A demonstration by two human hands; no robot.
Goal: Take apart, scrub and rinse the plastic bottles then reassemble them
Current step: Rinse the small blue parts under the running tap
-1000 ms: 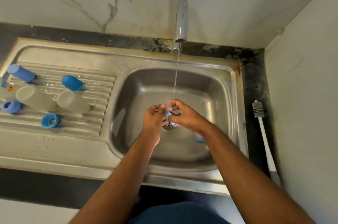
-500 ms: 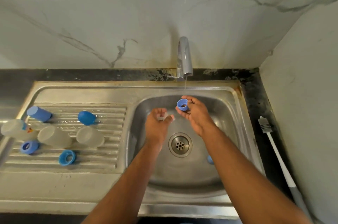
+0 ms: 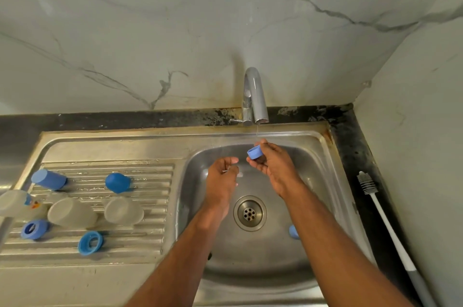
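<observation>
My right hand [image 3: 273,163] holds a small blue ring-shaped cap [image 3: 255,151] under the thin stream from the tap [image 3: 254,96]. To its left, over the basin, my left hand [image 3: 221,181] is curled around a small pale piece that I cannot make out. On the draining board lie two clear bottle bodies [image 3: 71,211] [image 3: 122,210], two blue caps [image 3: 48,179] [image 3: 117,182] and two blue rings [image 3: 33,229] [image 3: 90,242]. A third clear bottle [image 3: 15,202] lies at the far left edge. Another blue piece [image 3: 293,231] rests in the basin beside my right forearm.
The steel sink [image 3: 325,181] has a round drain [image 3: 249,212] in the middle. A white-handled bottle brush [image 3: 383,221] lies on the dark counter at the right, next to the side wall. A marble wall rises behind the tap.
My hands have risen from the drain to the tap. The right hand now holds the blue ring cap in the stream, apart from the left hand. The view has tilted upward.
</observation>
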